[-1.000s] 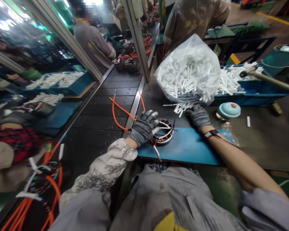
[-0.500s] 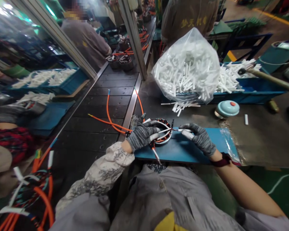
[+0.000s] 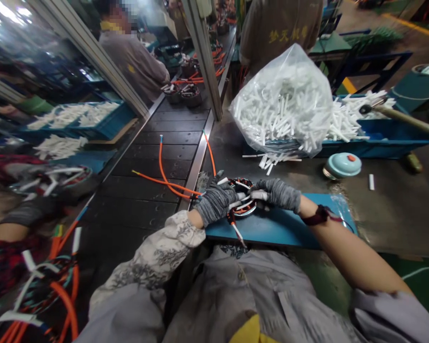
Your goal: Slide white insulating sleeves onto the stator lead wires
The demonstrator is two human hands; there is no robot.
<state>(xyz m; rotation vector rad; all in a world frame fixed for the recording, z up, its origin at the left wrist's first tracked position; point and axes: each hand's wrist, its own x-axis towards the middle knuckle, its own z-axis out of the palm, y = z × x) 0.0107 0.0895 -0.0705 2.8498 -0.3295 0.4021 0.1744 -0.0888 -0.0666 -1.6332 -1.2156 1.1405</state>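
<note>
A round motor stator with orange and white leads lies at the left end of a blue mat. My left hand, in a grey knit glove, is closed over the stator's left side, its fingertips pinching a white-sleeved wire. From the right, my gloved right hand reaches in with thumb and fingers closed on a white sleeve at the coil, partly hidden by the fingers. The two sets of fingertips nearly meet over the ring. Orange cables run from the stator onto dark slats at left.
Behind the mat stand a plastic bag of white sleeves and a blue bin. A light-blue round container sits to the right. A co-worker's gloved hands work at another stator on the left. A metal post rises beyond.
My right hand has moved left with the white sleeve, from beside the stator to right over its coil. My left hand stays on the stator, and the gap between the hands has closed.
</note>
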